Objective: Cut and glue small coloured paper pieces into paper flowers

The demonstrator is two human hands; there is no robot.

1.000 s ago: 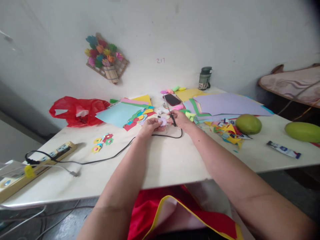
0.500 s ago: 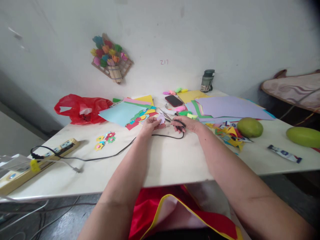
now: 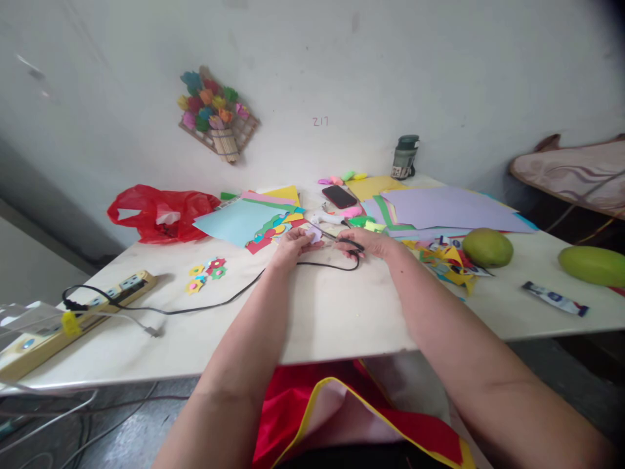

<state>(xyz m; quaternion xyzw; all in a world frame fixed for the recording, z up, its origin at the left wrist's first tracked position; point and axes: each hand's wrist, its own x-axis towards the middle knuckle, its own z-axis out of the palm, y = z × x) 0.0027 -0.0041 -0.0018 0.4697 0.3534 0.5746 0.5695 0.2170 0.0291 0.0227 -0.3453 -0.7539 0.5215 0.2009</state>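
Observation:
Between its fingers my left hand (image 3: pixel 294 245) pinches a small piece of purple paper (image 3: pixel 315 233). My right hand (image 3: pixel 364 242) grips the black handles of a pair of scissors (image 3: pixel 350 245), whose blades point left and meet the paper. Just behind the hands lies a white glue gun (image 3: pixel 328 218), and a black cord (image 3: pixel 234 298) runs along the table in front of them. Cut colored paper pieces (image 3: pixel 271 229) lie beyond my left hand. Small paper flowers (image 3: pixel 215 268) rest to the left of it.
A power strip (image 3: pixel 88 312) and a red plastic bag (image 3: pixel 161 212) are on the left. Behind are a phone (image 3: pixel 339 195) and a bottle (image 3: pixel 405 157). On the right are purple sheets (image 3: pixel 449 208), paper scraps (image 3: pixel 452 264), green fruits (image 3: pixel 488 247) and a tube (image 3: pixel 555 299).
The scissors' blades and handles have come closer together at the purple paper. Both hands have stayed in nearly the same place.

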